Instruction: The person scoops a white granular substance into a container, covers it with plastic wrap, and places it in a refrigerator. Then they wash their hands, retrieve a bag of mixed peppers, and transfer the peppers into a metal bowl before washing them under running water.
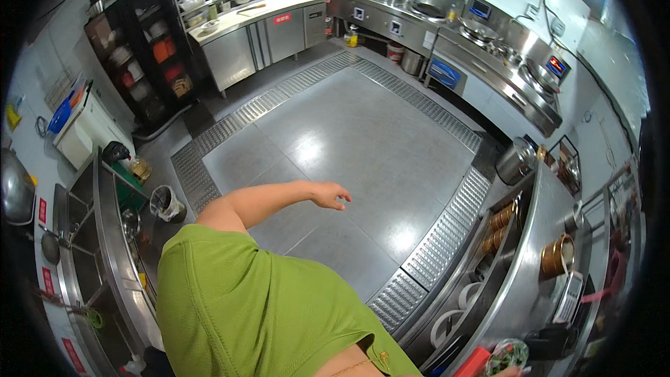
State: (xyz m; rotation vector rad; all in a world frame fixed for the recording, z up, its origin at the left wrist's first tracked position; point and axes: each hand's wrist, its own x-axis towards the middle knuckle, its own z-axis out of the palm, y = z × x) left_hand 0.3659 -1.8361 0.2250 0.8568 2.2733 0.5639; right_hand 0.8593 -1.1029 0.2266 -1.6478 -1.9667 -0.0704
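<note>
My left hand [331, 196] reaches out over the grey tiled floor [361, 131], with loosely bent fingers and nothing in it. The arm is bare below a green short sleeve. At the lower right rim, only part of my right hand [510, 372] shows, beside a clear plastic bag of leafy greens with some red bits [506, 357]. Whether it grips the bag is cut off from view. A red object [473, 362] lies just left of the bag, by the edge of the steel counter [515, 277].
Metal drain grates [442, 246] border the floor. Wok stoves [479, 36] line the far right wall. A refrigerated steel worktable [230, 57] and a dark glass-door cabinet [149, 52] stand at far left. Nearer are a lined bin [166, 204], steel sinks [89, 251] and a steel pot [515, 161].
</note>
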